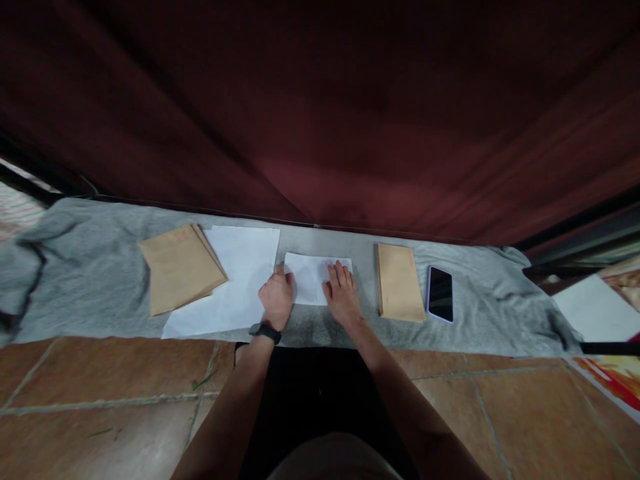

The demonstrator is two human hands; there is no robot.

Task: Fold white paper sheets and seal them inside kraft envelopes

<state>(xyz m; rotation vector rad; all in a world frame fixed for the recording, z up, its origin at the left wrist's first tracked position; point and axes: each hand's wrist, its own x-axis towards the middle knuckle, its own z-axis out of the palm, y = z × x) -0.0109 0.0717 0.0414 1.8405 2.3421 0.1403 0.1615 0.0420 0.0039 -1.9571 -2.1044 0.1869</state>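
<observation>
A white sheet of paper [306, 277], which looks folded, lies on the grey cloth in front of me. My left hand [277, 297], with a dark watch on its wrist, is closed at the sheet's left edge, fingers curled and thumb against the paper. Flat on the right part of the same sheet rests my right hand [343, 293], its fingers stretched and slightly apart. Just left of my left hand are larger white sheets [245, 267], partly covered by a pile of brown envelopes [180, 267].
Another stack of brown envelopes [401, 283] lies right of my right hand, beside a phone [441, 294] with a dark screen. The grey cloth [490, 300] covers a narrow bench-like surface. A dark red curtain [320, 133] hangs behind it; floor tiles [125, 373] show below.
</observation>
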